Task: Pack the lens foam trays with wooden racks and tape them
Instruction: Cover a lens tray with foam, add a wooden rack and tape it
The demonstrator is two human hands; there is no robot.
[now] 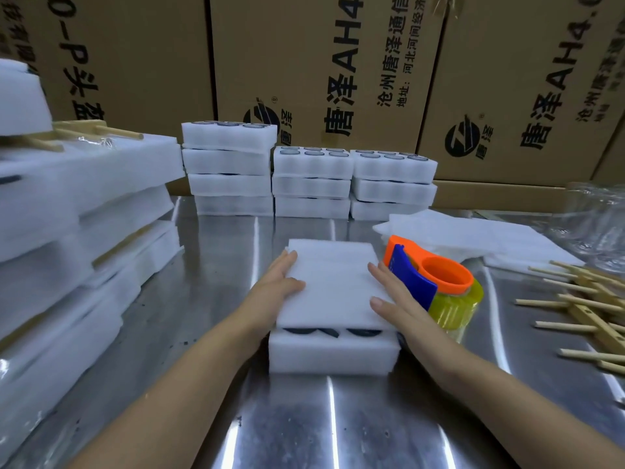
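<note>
The foam stack sat in the middle of the steel desk (209,299), straight in front of the person. It was made of a thick foam tray (333,353) below and a foam cover (333,282) laid on top. Dark lenses (311,331) showed in the gap at the near edge.

The left hand (282,282) lay against the cover's left edge with its fingers straight. The right hand (392,292) rested flat on the cover's right side. Neither grip was clenched; both hands were released and only pressing and squaring the foam.

The foam looked light and soft, likely to dent under a hard pinch, and the layers seemed loose enough to slide on each other. The lenses inside were probably fragile. Judged from this, the stack would be best taken by its two long sides, palms flat, squeezing gently so tray and cover moved together.

The stack lay flat, broad face up. Its long axis seemed to run away from the person toward the cardboard boxes (321,62), though the wide lens made this uncertain.

A tape dispenser (436,279) stood just beside the right hand. Wooden racks (588,306) lay well apart to the right, not yet on this stack. More piled trays (311,181) stood behind.
</note>
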